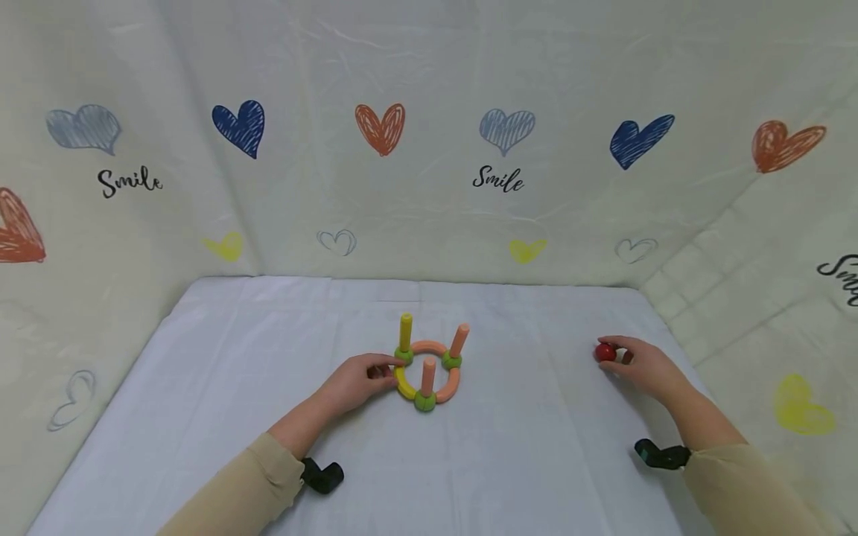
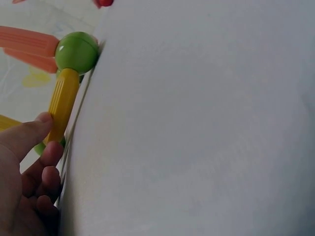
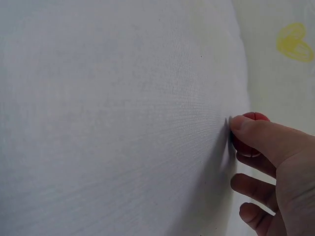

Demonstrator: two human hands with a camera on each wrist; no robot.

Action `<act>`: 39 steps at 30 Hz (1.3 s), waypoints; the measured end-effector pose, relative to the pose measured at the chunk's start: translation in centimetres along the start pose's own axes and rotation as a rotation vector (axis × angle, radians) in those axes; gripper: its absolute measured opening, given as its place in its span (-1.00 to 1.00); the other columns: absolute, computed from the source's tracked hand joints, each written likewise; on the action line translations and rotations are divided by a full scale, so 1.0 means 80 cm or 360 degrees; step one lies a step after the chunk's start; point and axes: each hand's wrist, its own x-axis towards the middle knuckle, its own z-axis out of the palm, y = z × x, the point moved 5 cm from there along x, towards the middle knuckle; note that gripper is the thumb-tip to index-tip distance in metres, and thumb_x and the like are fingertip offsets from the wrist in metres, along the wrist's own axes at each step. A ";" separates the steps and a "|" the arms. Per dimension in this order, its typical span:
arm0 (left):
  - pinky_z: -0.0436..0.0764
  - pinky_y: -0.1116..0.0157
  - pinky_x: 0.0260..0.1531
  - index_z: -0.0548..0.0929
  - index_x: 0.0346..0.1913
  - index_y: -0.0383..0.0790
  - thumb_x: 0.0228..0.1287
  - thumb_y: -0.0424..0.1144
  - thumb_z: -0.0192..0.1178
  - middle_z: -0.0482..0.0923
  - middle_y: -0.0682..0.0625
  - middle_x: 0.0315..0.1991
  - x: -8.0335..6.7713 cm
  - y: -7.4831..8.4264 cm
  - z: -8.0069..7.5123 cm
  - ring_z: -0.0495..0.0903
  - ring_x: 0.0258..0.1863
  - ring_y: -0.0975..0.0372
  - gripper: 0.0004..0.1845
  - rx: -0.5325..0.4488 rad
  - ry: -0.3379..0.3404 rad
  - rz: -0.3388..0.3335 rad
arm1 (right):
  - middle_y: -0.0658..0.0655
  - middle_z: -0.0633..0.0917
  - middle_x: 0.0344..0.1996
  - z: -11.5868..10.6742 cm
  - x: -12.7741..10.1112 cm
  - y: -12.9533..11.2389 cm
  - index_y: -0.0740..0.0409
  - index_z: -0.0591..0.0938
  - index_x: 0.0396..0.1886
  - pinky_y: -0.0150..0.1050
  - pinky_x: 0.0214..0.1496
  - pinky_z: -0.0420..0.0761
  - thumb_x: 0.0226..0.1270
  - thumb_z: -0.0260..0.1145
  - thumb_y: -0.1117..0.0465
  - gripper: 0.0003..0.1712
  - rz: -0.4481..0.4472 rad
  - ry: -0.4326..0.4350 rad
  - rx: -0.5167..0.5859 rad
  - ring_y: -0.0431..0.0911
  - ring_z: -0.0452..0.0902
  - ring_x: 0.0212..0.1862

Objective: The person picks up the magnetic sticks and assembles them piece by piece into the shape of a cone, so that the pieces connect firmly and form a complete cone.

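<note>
A ring-shaped toy made of magnetic-looking building sticks and balls lies on the white cloth. Its curved salmon sticks (image 1: 453,384) and curved yellow stick (image 2: 63,101) join at green balls (image 1: 425,401). From the balls rise a yellow upright stick (image 1: 405,333) and two salmon upright sticks (image 1: 427,378). At the ring's left side, my left hand (image 1: 358,383) pinches the curved yellow stick between thumb and fingers. Far to the right, my right hand (image 1: 646,367) holds a red ball (image 1: 605,352) between thumb and index finger, at the cloth; the fingers partly cover it in the right wrist view.
The white cloth (image 1: 523,447) covers the table and reaches back to a pale curtain (image 1: 436,45) printed with hearts and "Smile". A curtain side (image 1: 771,313) stands close beyond the right hand. Black wrist devices (image 1: 323,476) sit on both forearms.
</note>
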 end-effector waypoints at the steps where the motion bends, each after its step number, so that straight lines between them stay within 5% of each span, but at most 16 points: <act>1: 0.48 0.25 -0.29 0.71 0.10 0.17 0.28 -0.11 0.36 0.57 0.21 -0.32 0.000 0.000 0.000 0.48 -0.35 0.25 -0.67 0.0000 0.0001 0.0001 | 0.26 0.57 -0.08 0.000 0.000 0.000 0.21 0.51 0.30 -0.18 -0.29 0.43 0.27 0.44 0.02 -0.33 0.0003 -0.0005 -0.0004 0.08 0.41 -0.13; 14: 0.48 0.26 -0.29 0.70 0.11 0.14 0.29 -0.13 0.36 0.56 0.21 -0.33 0.001 -0.001 0.000 0.48 -0.36 0.26 -0.67 0.0003 -0.0001 0.0027 | 0.23 0.58 -0.18 -0.002 0.001 0.000 0.34 0.52 0.23 -0.18 -0.30 0.45 0.22 0.46 -0.13 -0.22 0.0054 0.0021 -0.0044 0.10 0.41 -0.16; 20: 0.49 0.25 -0.28 0.70 0.10 0.16 0.28 -0.12 0.36 0.57 0.21 -0.33 0.001 -0.002 0.000 0.48 -0.35 0.25 -0.67 -0.0005 0.0002 0.0018 | 0.23 0.60 -0.12 0.000 0.000 -0.001 0.24 0.52 0.24 -0.20 -0.30 0.47 0.22 0.44 -0.17 -0.24 0.0037 0.0039 -0.0023 0.10 0.43 -0.13; 31: 0.49 0.24 -0.27 0.70 0.11 0.17 0.29 -0.11 0.36 0.57 0.21 -0.32 0.001 -0.002 0.000 0.49 -0.35 0.25 -0.67 -0.0014 -0.0006 0.0010 | 0.22 0.57 -0.07 0.005 -0.001 0.001 0.23 0.47 0.35 -0.19 -0.26 0.46 0.34 0.37 0.01 -0.32 -0.0027 0.0031 -0.0006 0.05 0.42 -0.13; 39: 0.49 0.24 -0.28 0.70 0.12 0.13 0.29 -0.12 0.35 0.57 0.19 -0.33 0.000 0.001 0.000 0.49 -0.35 0.25 -0.67 -0.0038 -0.0018 0.0013 | 0.21 0.57 -0.04 0.006 -0.002 -0.003 0.19 0.49 0.35 -0.18 -0.22 0.49 0.36 0.35 -0.05 -0.33 -0.0061 0.0043 0.0012 0.06 0.42 -0.10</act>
